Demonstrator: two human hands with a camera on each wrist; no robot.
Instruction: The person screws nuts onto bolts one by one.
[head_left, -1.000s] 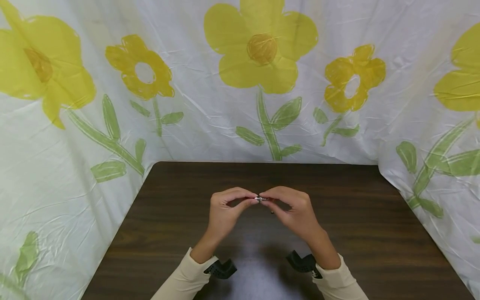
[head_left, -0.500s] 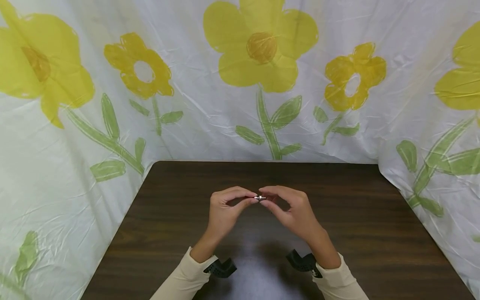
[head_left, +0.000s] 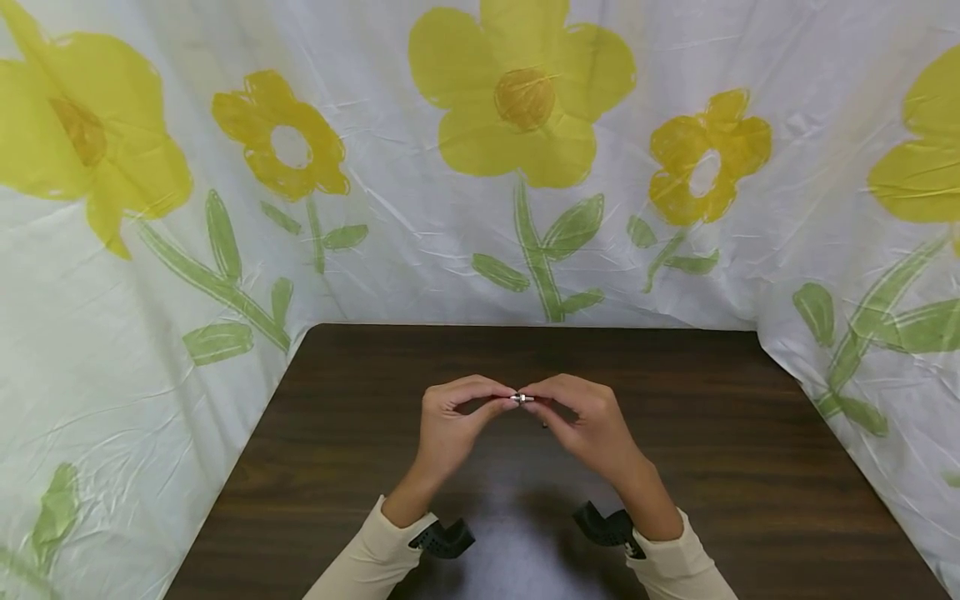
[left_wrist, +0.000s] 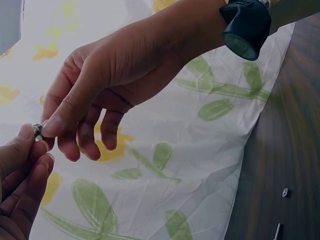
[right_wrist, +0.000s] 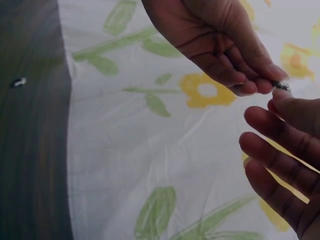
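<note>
Between the fingertips of both hands is a small silver bolt-like metal piece (head_left: pixel 522 398), lying sideways with a wider nut-like collar midway. My left hand (head_left: pixel 447 419) pinches its left end between thumb and index finger. From the other side my right hand (head_left: pixel 583 419) pinches it at the collar and right end, thumb below and index finger above. In the left wrist view the right thumb lies against the metal piece (left_wrist: pixel 38 132), close to the left fingertips. The other right fingers (right_wrist: pixel 270 150) are spread apart in the right wrist view. Fingertips hide much of the piece.
Below the hands spreads a dark wood-grain table (head_left: pixel 337 467). On it lie a small round metal part (left_wrist: pixel 285 192) and a thin metal pin (left_wrist: pixel 277 231); the right wrist view shows a small metal part (right_wrist: pixel 19 82). A white flower-print curtain (head_left: pixel 397 250) surrounds the table's back and sides.
Half a second ago the right thumb and index finger were parted, showing more of the metal piece; now they have closed in on it again. The left hand keeps its pinch in place.
</note>
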